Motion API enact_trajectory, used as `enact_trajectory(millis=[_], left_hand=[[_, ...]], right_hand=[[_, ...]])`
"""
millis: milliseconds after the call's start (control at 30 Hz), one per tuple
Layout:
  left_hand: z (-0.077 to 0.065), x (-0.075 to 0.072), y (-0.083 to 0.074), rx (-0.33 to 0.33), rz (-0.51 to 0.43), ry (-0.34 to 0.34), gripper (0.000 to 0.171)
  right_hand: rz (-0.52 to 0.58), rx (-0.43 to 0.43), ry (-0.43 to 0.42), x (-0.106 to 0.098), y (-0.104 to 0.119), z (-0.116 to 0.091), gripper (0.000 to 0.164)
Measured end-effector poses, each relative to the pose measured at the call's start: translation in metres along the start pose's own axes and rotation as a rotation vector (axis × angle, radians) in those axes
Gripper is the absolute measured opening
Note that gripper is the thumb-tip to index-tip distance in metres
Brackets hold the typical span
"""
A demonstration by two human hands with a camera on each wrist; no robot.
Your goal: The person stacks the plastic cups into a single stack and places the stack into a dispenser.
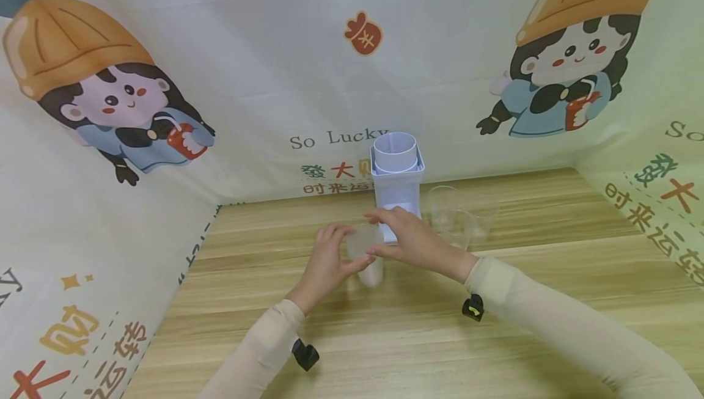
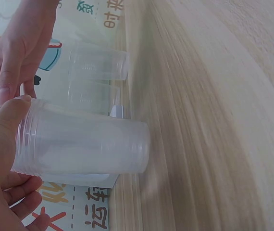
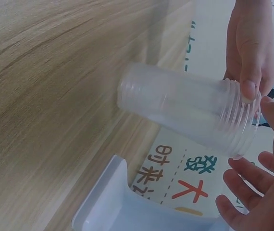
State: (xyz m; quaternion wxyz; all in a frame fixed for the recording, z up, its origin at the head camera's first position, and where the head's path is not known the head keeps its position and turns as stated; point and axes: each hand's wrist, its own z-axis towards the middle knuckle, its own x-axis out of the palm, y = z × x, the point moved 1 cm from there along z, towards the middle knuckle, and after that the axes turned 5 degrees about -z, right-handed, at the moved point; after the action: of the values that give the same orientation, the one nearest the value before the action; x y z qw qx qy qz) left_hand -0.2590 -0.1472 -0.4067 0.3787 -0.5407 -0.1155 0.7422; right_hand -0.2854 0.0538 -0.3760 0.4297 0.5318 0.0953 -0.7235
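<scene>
A nested stack of clear plastic cups (image 1: 371, 274) stands between my two hands, its mouth upward and several rims showing at the top. In the head view my left hand (image 1: 324, 261) grips the stack near the rims from the left. The left thumb lies against the rims in the right wrist view, where the stack (image 3: 175, 106) shows along its length. From the right, my right hand (image 1: 412, 240) spans the mouth, thumb at the near side and forefinger at the far side, fingertips at the top rim (image 3: 238, 156). The stack's base (image 2: 144, 147) is close to the tabletop.
A pale lilac plastic stand (image 1: 397, 185) with a round tube on top rises just behind the hands, partly covered by the right one. Right of it are several separate clear cups (image 1: 444, 203). The wooden table (image 1: 264, 301) ends at a printed cloth backdrop (image 1: 264, 81).
</scene>
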Motion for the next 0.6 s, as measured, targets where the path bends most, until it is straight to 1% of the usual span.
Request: enact_trajectory(millis=[167, 367, 600], left_hand=[[0.000, 0.000, 0.000, 0.006, 0.004, -0.008, 0.064], [0.000, 0.000, 0.000, 0.005, 0.006, -0.005, 0.065], [0.000, 0.000, 0.001, -0.017, -0.009, 0.007, 0.066]], right_hand=[[-0.011, 0.000, -0.003, 0.002, -0.002, -0.001, 0.064], [0.000, -0.001, -0.010, 0.001, -0.002, -0.002, 0.065], [0.014, -0.002, -0.046, -0.005, -0.011, -0.007, 0.063]])
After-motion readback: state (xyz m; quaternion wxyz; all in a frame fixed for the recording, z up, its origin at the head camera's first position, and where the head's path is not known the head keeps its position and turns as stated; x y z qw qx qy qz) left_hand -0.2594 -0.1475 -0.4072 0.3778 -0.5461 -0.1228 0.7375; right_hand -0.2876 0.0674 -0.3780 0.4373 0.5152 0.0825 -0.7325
